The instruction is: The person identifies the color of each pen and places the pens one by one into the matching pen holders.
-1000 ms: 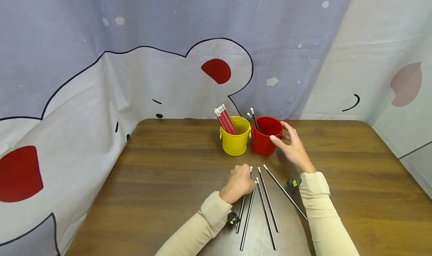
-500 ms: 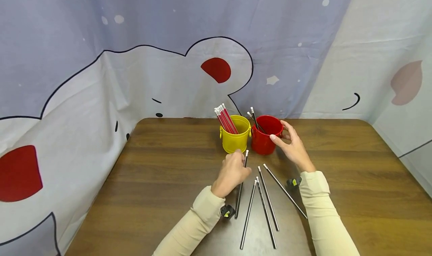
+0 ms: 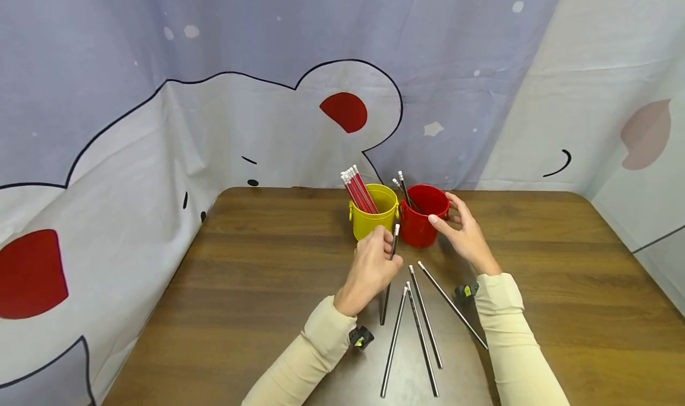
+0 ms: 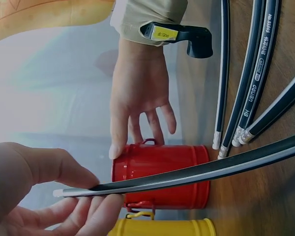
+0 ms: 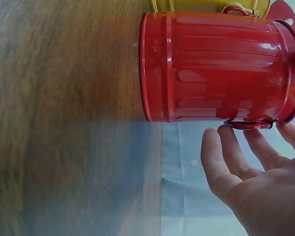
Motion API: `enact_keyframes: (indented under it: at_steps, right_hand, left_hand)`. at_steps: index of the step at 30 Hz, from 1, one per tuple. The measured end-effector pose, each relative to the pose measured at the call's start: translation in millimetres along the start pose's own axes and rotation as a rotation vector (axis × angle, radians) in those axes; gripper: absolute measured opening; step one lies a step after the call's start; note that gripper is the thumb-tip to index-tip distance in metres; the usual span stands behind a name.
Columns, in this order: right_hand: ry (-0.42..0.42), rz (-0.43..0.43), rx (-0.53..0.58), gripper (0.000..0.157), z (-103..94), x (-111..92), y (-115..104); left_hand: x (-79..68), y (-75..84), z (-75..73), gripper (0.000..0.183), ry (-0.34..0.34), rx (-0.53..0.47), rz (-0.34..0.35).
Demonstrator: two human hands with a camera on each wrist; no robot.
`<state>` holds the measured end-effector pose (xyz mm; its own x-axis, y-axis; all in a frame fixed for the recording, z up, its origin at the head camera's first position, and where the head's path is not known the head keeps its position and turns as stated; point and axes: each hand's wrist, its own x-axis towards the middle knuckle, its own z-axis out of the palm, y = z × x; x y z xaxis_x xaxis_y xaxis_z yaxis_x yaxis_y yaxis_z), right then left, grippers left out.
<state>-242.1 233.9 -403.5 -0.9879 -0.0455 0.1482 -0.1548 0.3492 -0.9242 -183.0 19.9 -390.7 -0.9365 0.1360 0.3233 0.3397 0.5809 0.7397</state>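
Note:
My left hand (image 3: pixel 369 266) pinches a black pencil (image 4: pixel 187 176) close to its white eraser end, between thumb and fingers. The pencil slants up with its eraser end just in front of the buckets. At the red bucket (image 3: pixel 417 230), my right hand (image 3: pixel 467 236) rests on the right side, thumb tip at the rim and relaxed fingers by the side handle (image 5: pixel 250 125). Black pencils (image 3: pixel 404 187) with white erasers lean inside that bucket. Several more black pencils (image 3: pixel 423 340) lie spread on the table in front, between my forearms.
A yellow bucket (image 3: pixel 366 220) stands just left of the red one, holding several red pencils (image 3: pixel 360 192). Both are near the back edge of the wooden table (image 3: pixel 267 263). A printed cloth (image 3: pixel 241 120) hangs behind. Each wrist carries a small black camera.
My left hand has lifted one black pencil from the row on the table and carried it forward toward the buckets, tilting it up. The right hand stays at the red bucket.

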Motion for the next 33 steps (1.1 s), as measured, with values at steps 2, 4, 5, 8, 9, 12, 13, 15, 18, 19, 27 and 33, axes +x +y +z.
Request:
enact_keyframes:
  at_steps: [2, 4, 5, 8, 9, 12, 13, 15, 18, 19, 27, 33]
  right_hand:
    - [-0.001, 0.0, 0.001, 0.068, -0.4, 3, 5]
    - [0.002, -0.005, -0.002, 0.068, -0.6, 7, 13]
    - [0.006, -0.009, -0.007, 0.068, -0.7, 9, 17]
    - [0.009, -0.015, -0.017, 0.068, -0.2, 9, 19]
    - [0.009, -0.016, -0.015, 0.067, 0.2, 8, 16]
    - [0.001, -0.013, -0.008, 0.067, 0.4, 2, 4]
    - [-0.002, -0.009, -0.004, 0.067, 0.2, 0, 0]
    - [-0.002, -0.013, -0.006, 0.067, -0.5, 0, -1]
    - [-0.001, -0.014, -0.008, 0.067, -1.5, 1, -2]
    - [0.0, -0.013, -0.01, 0.067, -1.8, 1, -2]
    - [0.007, -0.016, -0.018, 0.067, -1.8, 0, -1]
    - [0.001, -0.018, -0.004, 0.066, 0.4, 0, 1]
  left_hand:
    - [0.2, 0.9, -0.9, 0.024, 0.017, -0.028, 0.02]
    - [1.6, 1.4, -1.3, 0.023, 0.045, -0.049, 0.056]
    - [2.0, 1.6, -1.6, 0.023, 0.058, -0.051, 0.073]
    - [3.5, 0.6, -0.3, 0.022, 0.101, -0.062, 0.122]
    - [3.7, 0.3, 0.1, 0.022, 0.113, -0.067, 0.134]
    - [3.9, -0.1, 1.7, 0.023, 0.139, -0.095, 0.152]
    - [4.0, 0.1, 1.9, 0.023, 0.141, -0.109, 0.152]
    - [4.4, 0.8, 1.8, 0.022, 0.151, -0.137, 0.16]
    - [5.2, 1.4, 2.0, 0.022, 0.155, -0.179, 0.164]
    - [5.4, 1.5, 2.2, 0.022, 0.154, -0.194, 0.164]
    - [5.5, -0.6, 6.9, 0.021, 0.163, -0.252, 0.178]
    - [6.5, -2.5, 8.1, 0.021, 0.172, -0.258, 0.185]
